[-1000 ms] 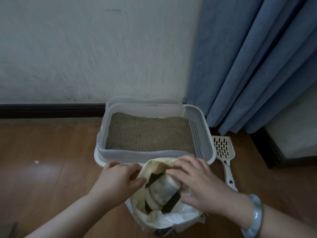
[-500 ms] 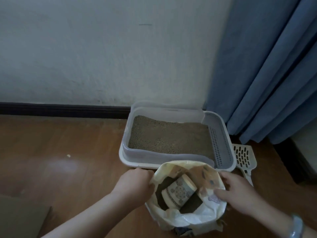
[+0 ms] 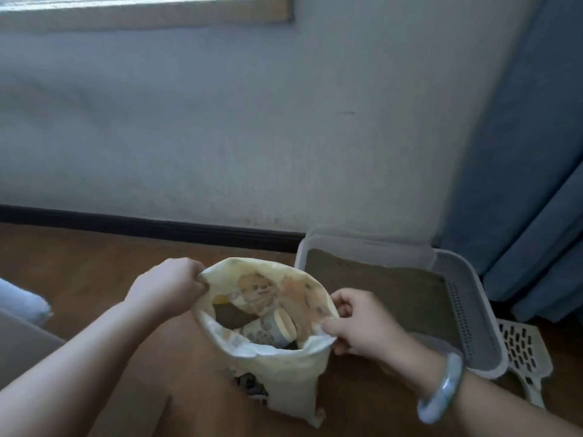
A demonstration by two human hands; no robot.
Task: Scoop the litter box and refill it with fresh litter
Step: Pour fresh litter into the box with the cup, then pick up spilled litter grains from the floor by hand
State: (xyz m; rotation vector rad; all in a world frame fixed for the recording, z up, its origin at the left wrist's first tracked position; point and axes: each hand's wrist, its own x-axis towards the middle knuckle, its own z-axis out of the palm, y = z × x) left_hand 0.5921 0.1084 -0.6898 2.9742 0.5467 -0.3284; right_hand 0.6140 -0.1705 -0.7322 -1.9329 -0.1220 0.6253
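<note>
Both hands pinch rim of soft cream litter bag (image 3: 284, 370): left hand (image 3: 167, 288) far side, right hand (image 3: 362, 323) near side. Bag stands on floor just beside grey plastic litter box (image 3: 473, 313). I should hold mouth wide, lift slow, tip over box. Round cup (image 3: 274, 329) inside might fall out.

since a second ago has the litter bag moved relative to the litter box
Yes. The litter bag now sits left of the litter box rather than in front of its middle.

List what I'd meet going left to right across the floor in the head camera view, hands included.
Left hand → litter bag → right hand → litter box → slotted scoop.
</note>
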